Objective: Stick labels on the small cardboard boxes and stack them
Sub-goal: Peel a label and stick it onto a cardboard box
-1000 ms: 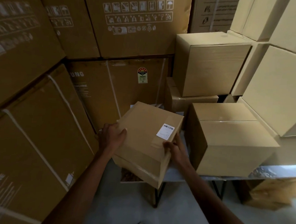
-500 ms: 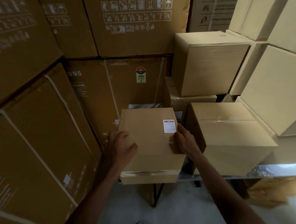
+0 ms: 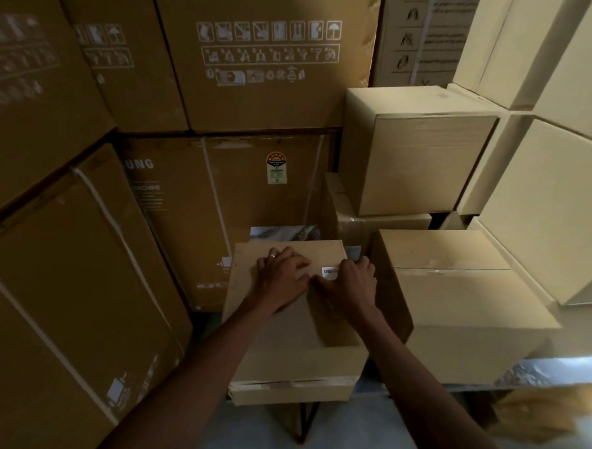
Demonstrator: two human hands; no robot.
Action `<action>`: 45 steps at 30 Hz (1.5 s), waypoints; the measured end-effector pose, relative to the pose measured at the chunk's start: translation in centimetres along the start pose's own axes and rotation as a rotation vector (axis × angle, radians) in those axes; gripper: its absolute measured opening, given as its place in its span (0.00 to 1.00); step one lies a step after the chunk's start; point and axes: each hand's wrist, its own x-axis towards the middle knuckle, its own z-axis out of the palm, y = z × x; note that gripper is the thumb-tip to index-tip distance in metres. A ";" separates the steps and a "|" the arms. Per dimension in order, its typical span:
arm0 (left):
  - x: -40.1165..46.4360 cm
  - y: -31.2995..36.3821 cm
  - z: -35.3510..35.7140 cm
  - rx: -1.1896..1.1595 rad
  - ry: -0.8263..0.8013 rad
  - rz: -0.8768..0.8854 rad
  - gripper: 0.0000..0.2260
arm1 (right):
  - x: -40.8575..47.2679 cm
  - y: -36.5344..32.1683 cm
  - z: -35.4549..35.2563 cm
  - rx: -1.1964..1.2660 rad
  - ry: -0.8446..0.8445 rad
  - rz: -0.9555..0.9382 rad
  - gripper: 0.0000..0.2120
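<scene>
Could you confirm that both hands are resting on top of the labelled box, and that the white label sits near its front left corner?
Not quite: the head view shows the white label near the far right corner of the small box, partly under the right hand. The rest holds: the left hand and the right hand both rest on top of the box.

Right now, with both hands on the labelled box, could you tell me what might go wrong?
The small box overhangs the table's front edge, so hard pressing might tip it forward. The right hand covers part of the label, so it could crease or lift there.
</scene>
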 end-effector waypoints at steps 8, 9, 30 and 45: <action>1.5 -1.1 -0.2 -0.041 -0.066 0.016 0.15 | 0.6 -1.3 1.1 0.018 0.044 0.106 0.18; 2.0 -1.1 -0.5 -0.061 -0.074 0.012 0.14 | 0.9 -1.4 1.0 0.043 0.057 0.124 0.17; 5.8 -1.8 -1.7 -0.174 -0.131 0.016 0.12 | 3.6 -1.6 -1.3 0.258 -0.040 0.392 0.29; 5.8 -1.1 -2.3 -0.217 -0.236 -0.059 0.12 | 5.1 1.5 -2.3 0.342 -0.134 0.291 0.15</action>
